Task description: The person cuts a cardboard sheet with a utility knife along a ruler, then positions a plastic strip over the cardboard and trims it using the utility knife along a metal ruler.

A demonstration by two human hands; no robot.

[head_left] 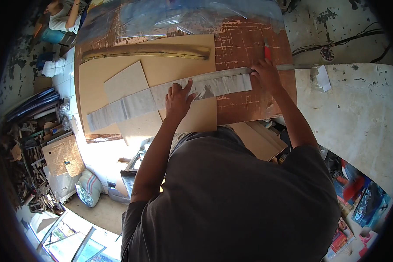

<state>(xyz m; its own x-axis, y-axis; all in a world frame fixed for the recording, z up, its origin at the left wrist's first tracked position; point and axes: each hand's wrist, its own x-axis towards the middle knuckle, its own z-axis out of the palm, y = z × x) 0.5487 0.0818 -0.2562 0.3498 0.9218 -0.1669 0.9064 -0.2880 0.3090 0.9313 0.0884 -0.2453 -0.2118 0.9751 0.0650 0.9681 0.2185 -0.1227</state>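
Observation:
A long grey patterned strip point(135, 105) lies slantwise over brown board sheets point(183, 52) on the worn reddish table point(249, 105). My left hand point(177, 100) rests on the strip near its middle, fingers spread. Along the strip's upper edge runs a long metal straightedge point(225, 73), which reaches right past the table. My right hand point(266, 74) is at the straightedge near the strip's right end, fingers bent over it. Just above that hand is a red-handled tool point(267, 51). A smaller grey-beige sheet point(129, 83) lies partly under the strip.
A dark yellowish bar point(148, 52) lies across the board's upper part. Clear plastic sheeting point(183, 15) covers the table's far end. A pale worktop point(353, 105) stands at the right. Wood scraps point(35, 174) are piled at the left. Another person point(65, 15) is at the upper left.

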